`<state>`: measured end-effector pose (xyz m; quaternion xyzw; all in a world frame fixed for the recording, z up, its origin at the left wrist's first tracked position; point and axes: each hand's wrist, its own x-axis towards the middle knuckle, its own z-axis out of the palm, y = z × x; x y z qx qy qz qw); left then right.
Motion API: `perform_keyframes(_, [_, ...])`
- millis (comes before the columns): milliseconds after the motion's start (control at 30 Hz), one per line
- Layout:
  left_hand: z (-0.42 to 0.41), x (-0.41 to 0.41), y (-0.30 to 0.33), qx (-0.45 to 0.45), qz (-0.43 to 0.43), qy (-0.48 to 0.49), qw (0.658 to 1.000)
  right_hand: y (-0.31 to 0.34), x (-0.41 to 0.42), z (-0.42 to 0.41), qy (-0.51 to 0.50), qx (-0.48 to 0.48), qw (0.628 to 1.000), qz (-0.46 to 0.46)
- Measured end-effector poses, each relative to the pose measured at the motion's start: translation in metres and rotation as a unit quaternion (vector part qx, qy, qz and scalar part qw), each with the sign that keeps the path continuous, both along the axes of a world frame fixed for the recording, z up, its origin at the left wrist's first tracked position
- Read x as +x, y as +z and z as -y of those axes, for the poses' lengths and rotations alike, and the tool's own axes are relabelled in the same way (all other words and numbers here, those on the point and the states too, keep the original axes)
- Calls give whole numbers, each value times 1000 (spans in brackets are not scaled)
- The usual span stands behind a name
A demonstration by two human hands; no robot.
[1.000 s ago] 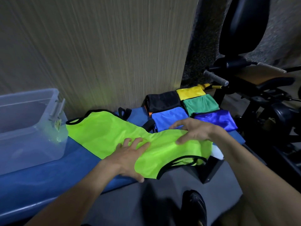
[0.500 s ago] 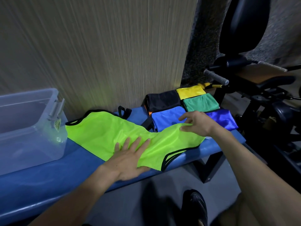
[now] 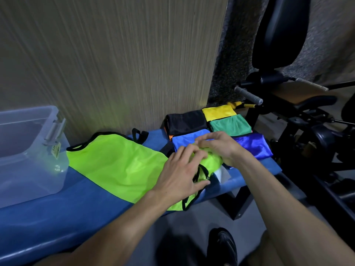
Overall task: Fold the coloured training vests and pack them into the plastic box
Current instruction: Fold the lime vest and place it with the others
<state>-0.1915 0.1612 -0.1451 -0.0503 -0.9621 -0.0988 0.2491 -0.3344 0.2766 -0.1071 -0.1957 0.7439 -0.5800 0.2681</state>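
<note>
With our left hand (image 3: pixel 179 174) and right hand (image 3: pixel 221 148) both pinching the lime vest's (image 3: pixel 119 166) right end on the blue worktop (image 3: pixel 48 212), we should fold it over evenly, keeping the edges aligned.

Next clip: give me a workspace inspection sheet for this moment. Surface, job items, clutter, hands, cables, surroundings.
Surface: blue bench, padded top.
Job items: lime vest spread flat; folded black, yellow, green, blue and purple vests grouped at the far right; plastic box at the left.
Clutter: nothing seen.
Hands: left hand and right hand both gather the lime vest's right end.
Cables: nothing seen.
Surroundings: wood-grain panel, gym machine at the right.
</note>
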Motion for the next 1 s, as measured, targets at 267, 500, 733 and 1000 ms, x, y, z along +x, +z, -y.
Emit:
perform_keyframes(267, [20,-21,10,337,-19,47,940,5,-12,-1,13,-40,994,105])
perform_keyframes(500, [36,-30,17,596,2,90,798,-3,-16,-10,81,-54,995,32])
perform_keyframes(733, [34,-19,32,346,-83,58,933,1,-5,-12,65,-37,994,-82])
perform_keyframes(1000, [22,-15,24,139,35,76,987,2,-4,-6,-21,-109,989,-102])
